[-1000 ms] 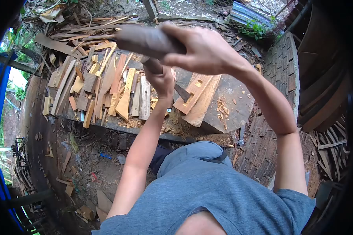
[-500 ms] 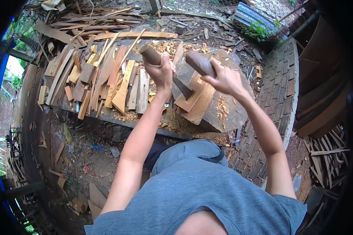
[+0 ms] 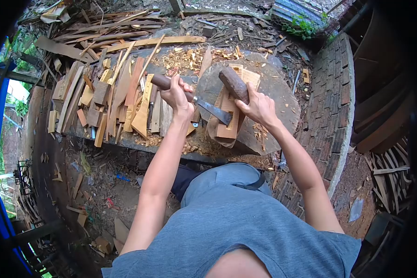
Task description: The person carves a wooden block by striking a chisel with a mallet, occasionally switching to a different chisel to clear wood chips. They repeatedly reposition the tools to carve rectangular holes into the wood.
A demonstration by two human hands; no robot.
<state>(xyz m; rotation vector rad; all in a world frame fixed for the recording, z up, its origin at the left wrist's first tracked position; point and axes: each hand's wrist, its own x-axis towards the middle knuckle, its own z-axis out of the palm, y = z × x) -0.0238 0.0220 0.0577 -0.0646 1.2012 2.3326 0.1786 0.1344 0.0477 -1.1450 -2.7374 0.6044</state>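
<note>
My left hand (image 3: 177, 96) is wrapped round the wooden handle of a chisel (image 3: 212, 110). The chisel slants down to the right, its blade tip at a cut recess in a reddish-brown wood block (image 3: 225, 131). My right hand (image 3: 259, 107) is closed on the lower end of a dark wooden mallet (image 3: 235, 83), which is held over the block's right side, apart from the chisel. Beneath the block is a round chopping stump (image 3: 282, 109). The fingers of my right hand partly hide the mallet's grip.
Left of the stump, a workbench holds several wood offcuts (image 3: 100, 94) lying side by side. Wood shavings (image 3: 186, 60) are scattered behind them. A low brick wall (image 3: 326, 111) runs along the right. Long wood strips (image 3: 120, 28) are piled at the back left.
The chisel's handle has swung down and left, so the blade lies flatter. The block looks turned on the stump. The mallet stays in my right hand, slightly lower.
</note>
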